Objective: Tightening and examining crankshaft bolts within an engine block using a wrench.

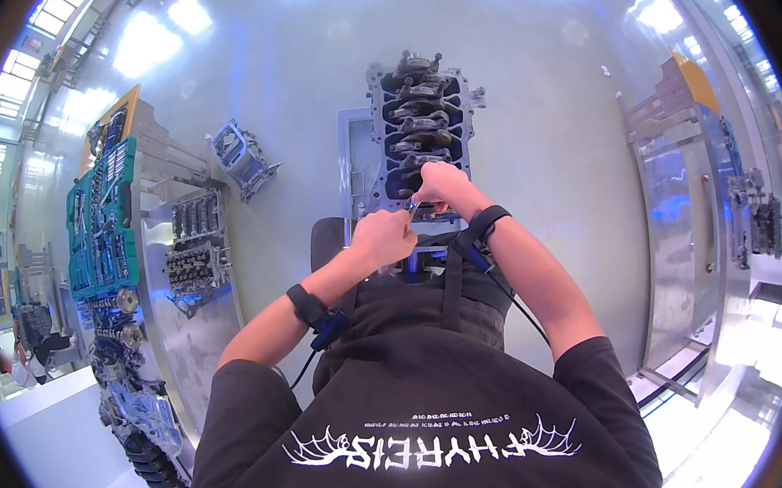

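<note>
In front of me stands an engine block (376, 136), its crankshaft (422, 122) uncovered and facing up. My left hand (383, 239) is closed, just short of the block's near end. Slightly farther and to the right, my right hand (444, 186) is closed too, over the near end of the crankshaft. Between the two hands shows a small shiny metal piece (413, 209). Both hands' fingers meet around it, and they cover too much of it to tell its kind.
On the left bench lie an open teal tool case (104, 223), a cylinder head (196, 244) and several engine parts (125, 335). A metal casting (242, 159) sits on the floor at the far left. A metal bench (680, 224) stands on the right.
</note>
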Motion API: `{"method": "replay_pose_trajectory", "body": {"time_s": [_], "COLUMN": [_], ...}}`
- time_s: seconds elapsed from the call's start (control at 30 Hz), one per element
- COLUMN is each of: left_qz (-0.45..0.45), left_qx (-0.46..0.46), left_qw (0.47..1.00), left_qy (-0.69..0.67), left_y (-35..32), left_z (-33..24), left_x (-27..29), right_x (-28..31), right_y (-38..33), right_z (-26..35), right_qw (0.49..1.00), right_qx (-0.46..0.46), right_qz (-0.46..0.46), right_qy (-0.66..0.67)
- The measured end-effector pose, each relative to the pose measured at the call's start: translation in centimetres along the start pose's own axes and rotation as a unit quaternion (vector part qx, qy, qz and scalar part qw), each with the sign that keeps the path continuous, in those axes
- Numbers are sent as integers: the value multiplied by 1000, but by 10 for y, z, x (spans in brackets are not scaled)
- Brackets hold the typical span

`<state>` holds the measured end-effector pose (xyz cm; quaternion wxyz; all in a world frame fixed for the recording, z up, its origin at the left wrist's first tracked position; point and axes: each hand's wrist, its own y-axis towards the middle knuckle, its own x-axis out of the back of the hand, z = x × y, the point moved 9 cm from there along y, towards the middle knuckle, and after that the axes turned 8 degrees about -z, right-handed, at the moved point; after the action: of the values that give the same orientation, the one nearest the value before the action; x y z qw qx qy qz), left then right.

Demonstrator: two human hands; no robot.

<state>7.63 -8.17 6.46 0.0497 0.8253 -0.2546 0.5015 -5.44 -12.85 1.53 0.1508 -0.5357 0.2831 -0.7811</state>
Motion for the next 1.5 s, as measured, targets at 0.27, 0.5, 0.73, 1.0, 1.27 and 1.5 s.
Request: {"method": "replay_pose_trajectory", "body": {"time_s": [0.27,0.5,0.73,1.0,1.27,1.5], "left_qz": [146,138,159,12,-11,29], "left_qx": [-2,-50,-140,-226,-227,-261], "left_qw": [984,975,970,974,970,964], "left_qy": [-105,-169,-122,-30,-82,-35], "left_y": [-9,0,20,23,22,24], "left_z": [-24,-50,-68,-62,-58,-58], "left_x": [-55,-88,-105,-106,-98,-96], "right_x": [4,5,10,3,3,4], "right_y": [-6,-3,-3,-3,-5,-7], "right_z": [1,4,5,4,4,11], "right_qw": [1000,999,992,994,994,987], "right_qx": [-9,21,32,26,25,53], "right_qz": [-6,-48,-109,-79,-89,-126], "right_qy": [16,-2,-56,-73,-63,-83]}}
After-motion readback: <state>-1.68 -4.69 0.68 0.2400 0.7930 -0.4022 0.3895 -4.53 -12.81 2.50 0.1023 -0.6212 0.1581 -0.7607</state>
